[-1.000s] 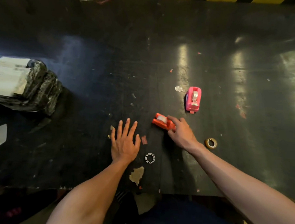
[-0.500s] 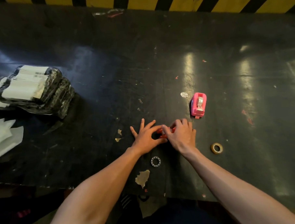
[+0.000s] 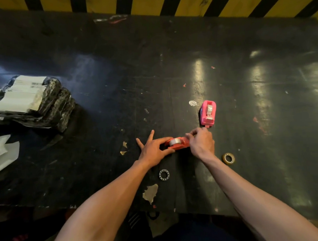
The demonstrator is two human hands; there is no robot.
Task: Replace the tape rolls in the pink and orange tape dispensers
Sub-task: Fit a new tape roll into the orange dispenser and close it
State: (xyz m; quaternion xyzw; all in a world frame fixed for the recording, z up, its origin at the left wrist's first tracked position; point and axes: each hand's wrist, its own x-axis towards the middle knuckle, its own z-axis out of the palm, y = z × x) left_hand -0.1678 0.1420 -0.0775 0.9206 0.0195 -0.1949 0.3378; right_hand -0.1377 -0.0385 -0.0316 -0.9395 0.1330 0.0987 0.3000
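Observation:
The orange tape dispenser lies on the dark table near the middle, with a clear tape roll showing in its top. My left hand grips its left end between thumb and fingers. My right hand pinches its right end. The pink tape dispenser stands just behind my right hand, with a tape roll in it. A brownish tape roll lies flat to the right of my right wrist. A white ring lies below my left wrist.
A stack of black-wrapped parcels with white labels sits at the left, with white paper in front of it. A yellow and black striped edge runs along the table's far side. The table's near edge is chipped.
My left hand has moved from flat on the table over to the orange dispenser. Both hands now hold it, and it has turned so its tape roll faces up.

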